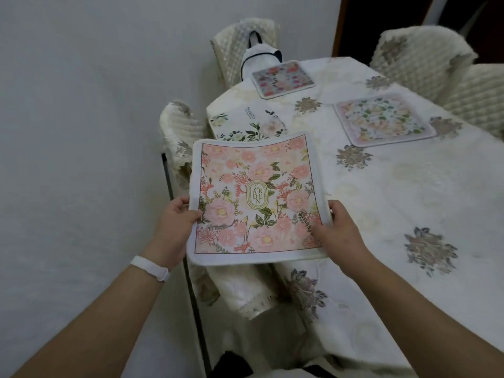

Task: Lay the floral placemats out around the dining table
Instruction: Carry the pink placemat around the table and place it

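Note:
I hold a pink floral placemat (256, 197) marked "GARDEN" over the table's left edge. My left hand (174, 222) grips its left border and my right hand (335, 227) grips its lower right corner, thumb on top. A white placemat with green leaves (245, 124) lies flat just beyond it, partly hidden. At the far end of the table lies a small pink and blue placemat (282, 77). A pale floral placemat (384, 120) lies on the right side. All rest on the dining table (409, 200) with its cream embroidered cloth.
Chairs with cream quilted covers stand round the table: one at the left edge (180, 132), one at the far end (240, 42) and another on the right (425, 58). A white bag with dark trim (259, 55) sits on the far chair. A white wall is at the left.

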A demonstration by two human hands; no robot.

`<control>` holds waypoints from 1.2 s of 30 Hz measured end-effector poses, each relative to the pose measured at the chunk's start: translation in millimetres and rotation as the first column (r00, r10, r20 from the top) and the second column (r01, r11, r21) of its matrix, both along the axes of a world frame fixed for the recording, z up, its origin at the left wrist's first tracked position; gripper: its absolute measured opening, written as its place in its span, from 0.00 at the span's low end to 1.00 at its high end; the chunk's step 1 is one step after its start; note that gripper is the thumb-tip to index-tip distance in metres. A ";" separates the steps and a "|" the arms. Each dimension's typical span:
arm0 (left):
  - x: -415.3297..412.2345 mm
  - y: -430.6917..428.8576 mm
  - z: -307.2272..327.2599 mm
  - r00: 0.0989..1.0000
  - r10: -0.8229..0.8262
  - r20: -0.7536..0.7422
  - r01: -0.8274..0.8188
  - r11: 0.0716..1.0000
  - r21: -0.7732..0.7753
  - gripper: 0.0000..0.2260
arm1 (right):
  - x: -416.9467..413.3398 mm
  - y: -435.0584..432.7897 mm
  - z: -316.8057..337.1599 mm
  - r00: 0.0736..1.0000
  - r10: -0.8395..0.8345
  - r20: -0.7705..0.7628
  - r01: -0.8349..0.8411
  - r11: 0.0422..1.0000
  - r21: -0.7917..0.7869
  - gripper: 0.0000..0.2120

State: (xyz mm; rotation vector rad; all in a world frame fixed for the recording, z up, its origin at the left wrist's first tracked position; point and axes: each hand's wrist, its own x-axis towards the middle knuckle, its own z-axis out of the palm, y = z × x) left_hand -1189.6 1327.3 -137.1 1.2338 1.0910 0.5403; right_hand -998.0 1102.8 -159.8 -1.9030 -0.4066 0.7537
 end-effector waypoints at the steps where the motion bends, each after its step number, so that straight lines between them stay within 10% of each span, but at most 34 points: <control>1: 13.9 9.1 -4.5 0.999 -0.031 -0.018 0.031 1.000 -0.003 0.10 | 2.2 1.3 -5.1 0.999 -0.044 -0.010 0.044 0.999 -0.010 0.14; 15: 186.0 152.1 -91.4 0.772 -0.612 -0.172 0.598 0.791 -0.130 0.10 | -5.2 82.7 -72.9 0.845 -0.531 0.054 0.525 0.810 -0.262 0.09; 36: 262.5 144.1 -160.9 0.424 -0.856 -0.295 0.890 0.454 -0.038 0.09 | -65.1 84.8 -131.7 0.658 -0.748 -0.081 0.658 0.624 -0.421 0.04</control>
